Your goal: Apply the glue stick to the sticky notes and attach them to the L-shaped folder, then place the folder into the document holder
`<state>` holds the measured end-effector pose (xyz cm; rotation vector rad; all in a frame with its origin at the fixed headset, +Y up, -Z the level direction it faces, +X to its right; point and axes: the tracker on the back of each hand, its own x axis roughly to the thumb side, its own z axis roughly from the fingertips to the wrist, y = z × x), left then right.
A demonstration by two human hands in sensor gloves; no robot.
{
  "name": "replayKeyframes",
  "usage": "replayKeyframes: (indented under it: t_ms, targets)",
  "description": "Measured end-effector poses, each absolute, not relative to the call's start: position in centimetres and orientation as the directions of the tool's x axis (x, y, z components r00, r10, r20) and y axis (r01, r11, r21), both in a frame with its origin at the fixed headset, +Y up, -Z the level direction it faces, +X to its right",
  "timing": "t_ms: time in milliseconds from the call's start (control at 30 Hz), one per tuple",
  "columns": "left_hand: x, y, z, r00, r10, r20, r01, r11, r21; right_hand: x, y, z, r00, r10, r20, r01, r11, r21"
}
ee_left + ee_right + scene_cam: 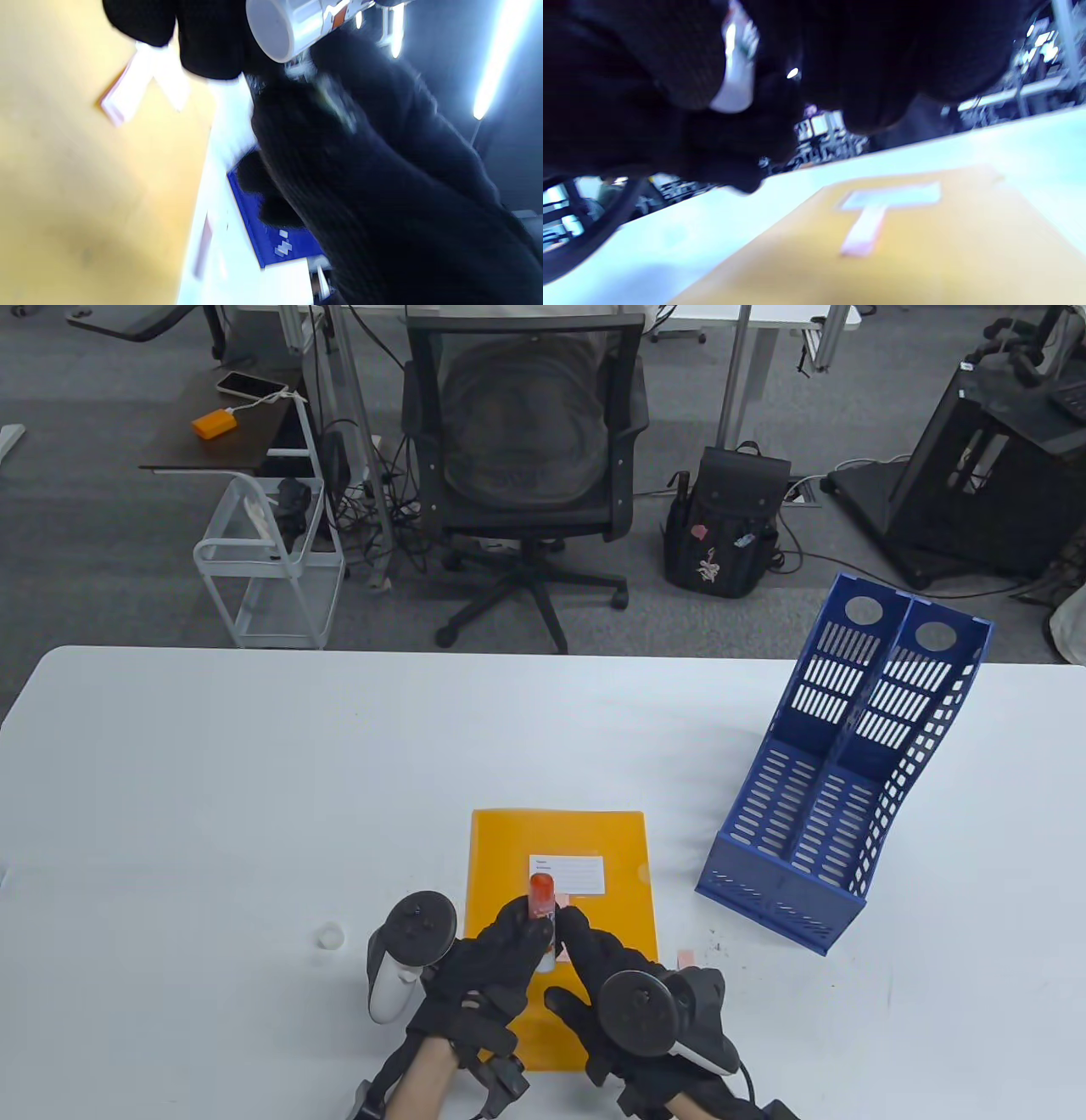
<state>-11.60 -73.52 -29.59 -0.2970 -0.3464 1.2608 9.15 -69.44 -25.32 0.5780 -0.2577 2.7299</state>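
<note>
- Glue stick (541, 909): upright, red end up, held over the near part of the folder; both hands on it.
- L hand (488, 976): fingers wrapped round the lower barrel.
- R hand (624, 980): fingertips at the stick's side, approx. mid-barrel; looks like pinching or twisting it, can't tell which.
- Small white cap (329, 936): on the counter (212, 780), left of the hands, well apart from the stick. Prob. the stick's cap, so stick looks uncapped.
- Orange L-shaped folder (585, 836): flat on counter, w/ white label (567, 874) near its middle.
- Pink sticky note (862, 235): lies on the folder just below the label, per R wrist view; stuck or only laid there, can't tell.
- 2nd pink note (684, 957): on counter, just right of the folder.
- Blue document holder (840, 780): to the right, nothing seen in it.
- Status: early to mid. Gluing/attaching seems underway; at least one note left to do; folder not yet in holder.
</note>
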Motion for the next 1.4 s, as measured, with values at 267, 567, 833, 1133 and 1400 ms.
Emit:
replayKeyframes:
  t_ms: [267,567,833,1133,1400]
  targets:
    - [-13.4,-72.5,-29.7,0.318,0.93,0.185,-0.898,0.358,-0.255,14.2,-70.8,-26.4,-0.965,-0.007,0.263,-0.034,-0.988,-0.149]
    - [-13.7,-72.9,-29.6,0.334,0.931,0.145,-0.896,0.361,-0.258,17.4,-73.0,-26.4,-0.984,-0.063,0.165,0.059,-0.998,-0.033]
    - [-14.3,-72.7,-29.4,0.331,0.931,0.151,-0.904,0.359,-0.231,16.6,-74.9,-26.5,-0.967,-0.18,0.177,0.187,-0.982,0.02]
    - [-14.3,-73.0,-29.5,0.325,0.935,0.143,-0.902,0.352,-0.252,17.0,-74.1,-26.6,-0.977,-0.163,0.137,0.156,-0.986,-0.063]
    - [-14.7,-73.1,-29.5,0.316,0.94,0.128,-0.909,0.339,-0.242,17.4,-73.7,-27.2,-0.98,-0.163,0.109,0.151,-0.982,-0.117]
